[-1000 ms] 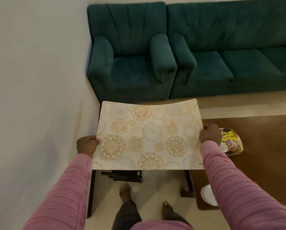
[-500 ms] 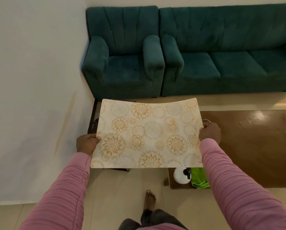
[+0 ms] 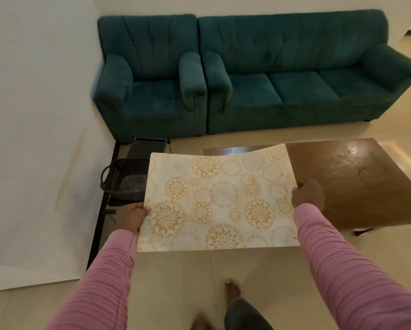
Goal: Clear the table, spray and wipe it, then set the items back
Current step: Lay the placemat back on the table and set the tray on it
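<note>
At bottom centre a bare foot (image 3: 232, 290) stands on open tiled floor (image 3: 176, 282). Mid-frame, the placemat (image 3: 220, 201) is held flat in the air. The left hand (image 3: 134, 216) pinches its left edge and the right hand (image 3: 307, 195) grips its right edge. Its bowed far edge overlaps the left end of the brown table (image 3: 357, 184). At left, a black basket (image 3: 126, 177) sits by the wall (image 3: 33, 115); an armchair (image 3: 152, 79) and sofa (image 3: 307, 75) lie beyond.
</note>
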Action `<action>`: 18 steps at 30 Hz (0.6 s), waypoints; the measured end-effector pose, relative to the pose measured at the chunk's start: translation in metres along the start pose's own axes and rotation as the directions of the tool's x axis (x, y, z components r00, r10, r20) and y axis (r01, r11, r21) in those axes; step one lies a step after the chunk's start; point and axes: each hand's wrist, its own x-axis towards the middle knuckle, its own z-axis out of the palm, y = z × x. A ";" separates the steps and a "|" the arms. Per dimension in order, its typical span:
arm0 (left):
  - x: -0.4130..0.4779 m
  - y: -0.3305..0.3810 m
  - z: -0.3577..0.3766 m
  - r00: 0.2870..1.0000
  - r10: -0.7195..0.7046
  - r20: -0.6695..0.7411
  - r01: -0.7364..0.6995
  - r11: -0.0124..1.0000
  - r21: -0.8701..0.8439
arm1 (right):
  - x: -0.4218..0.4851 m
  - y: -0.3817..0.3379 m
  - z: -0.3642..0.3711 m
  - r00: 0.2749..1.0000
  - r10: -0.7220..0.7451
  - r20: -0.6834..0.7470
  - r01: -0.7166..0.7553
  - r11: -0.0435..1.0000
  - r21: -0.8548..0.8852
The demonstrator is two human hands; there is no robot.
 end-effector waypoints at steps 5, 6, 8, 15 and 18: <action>-0.035 -0.001 0.052 1.000 -0.009 0.007 0.009 1.000 0.025 | 0.023 0.049 -0.039 1.000 0.025 -0.016 -0.025 1.000 0.000; -0.041 0.000 0.064 1.000 -0.011 0.010 0.011 1.000 0.027 | 0.031 0.058 -0.047 0.999 0.027 -0.017 -0.027 1.000 0.004; -0.055 0.003 0.095 1.000 0.004 0.000 -0.004 1.000 0.019 | 0.050 0.077 -0.063 1.000 0.009 -0.015 -0.009 1.000 0.015; -0.100 0.006 0.225 1.000 -0.016 0.000 0.016 0.998 0.061 | 0.143 0.143 -0.125 1.000 0.003 -0.006 -0.003 1.000 -0.030; -0.114 0.011 0.286 1.000 -0.008 0.017 0.007 0.998 0.061 | 0.185 0.168 -0.148 1.000 0.017 -0.017 -0.018 0.997 -0.070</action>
